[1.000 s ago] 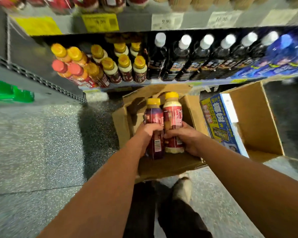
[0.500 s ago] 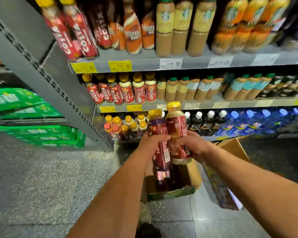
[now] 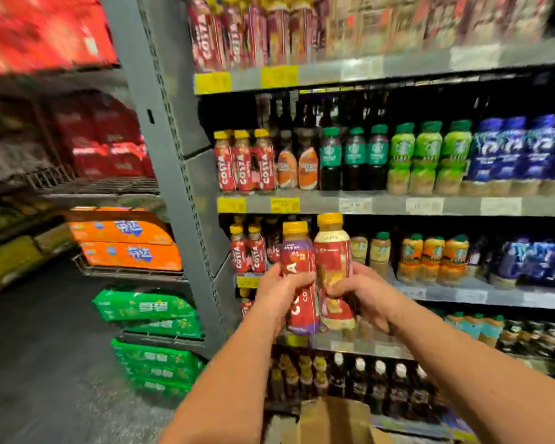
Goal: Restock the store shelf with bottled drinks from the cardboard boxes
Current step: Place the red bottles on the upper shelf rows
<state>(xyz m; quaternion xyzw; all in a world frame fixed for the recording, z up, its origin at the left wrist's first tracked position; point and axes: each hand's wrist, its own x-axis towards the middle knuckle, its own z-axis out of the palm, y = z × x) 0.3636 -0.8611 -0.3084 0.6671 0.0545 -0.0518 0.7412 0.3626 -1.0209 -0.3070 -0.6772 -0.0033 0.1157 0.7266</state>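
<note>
Two yellow-capped bottles stand upright side by side in front of the store shelf [image 3: 430, 206]. My left hand [image 3: 279, 291] grips the purple-and-red Costa bottle [image 3: 297, 251]. My right hand [image 3: 364, 296] grips the red-and-cream bottle [image 3: 332, 254]. Both bottles are held in the air at the height of the shelf level that carries red Costa bottles [image 3: 249, 254]. The top flap of a cardboard box [image 3: 330, 418] shows at the bottom edge, below my arms.
A grey upright post [image 3: 173, 155] bounds the shelf on the left. Green drink packs [image 3: 148, 306] and orange packs [image 3: 122, 241] are stacked on racks to the left. Rows of coffee and drink bottles fill the shelves to the right. The grey floor [image 3: 45, 363] lies at lower left.
Both hands have lifted the two bottles out of the cardboard box and up in front of the shelves. My view has tilted upward, so higher shelf levels now show.
</note>
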